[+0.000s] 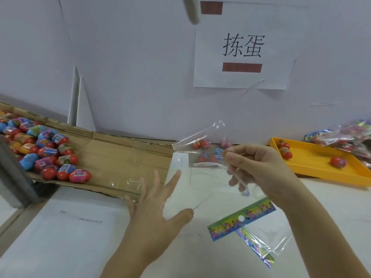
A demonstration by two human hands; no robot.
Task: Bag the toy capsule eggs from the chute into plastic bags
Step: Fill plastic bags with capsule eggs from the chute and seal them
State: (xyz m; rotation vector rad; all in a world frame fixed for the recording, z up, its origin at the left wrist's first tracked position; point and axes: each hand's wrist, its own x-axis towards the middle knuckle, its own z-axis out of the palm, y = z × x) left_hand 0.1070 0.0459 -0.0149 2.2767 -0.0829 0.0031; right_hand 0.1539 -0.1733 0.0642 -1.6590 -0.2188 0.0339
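Clear plastic bag pinched at edge by your right hand, thumb against curled fingers; bag held above table, film slack, mouth not visibly open. Your left hand empty, fingers straight and spread, near lower end of cardboard chute. Eggs piled on chute, well apart from bag. Risks, judged: slack mouth folds shut, egg drops and rolls; hasty reach nudges pile off chute lip; single pinch lets film slip.

Capsule eggs: red bases, wrappers blue, pink, purple, yellow. Chute: brown cardboard. Tray: orange-yellow, dotted grid. Bag header: multicolour cartoon print, green edge. Sign: white, black characters, dark red bars.
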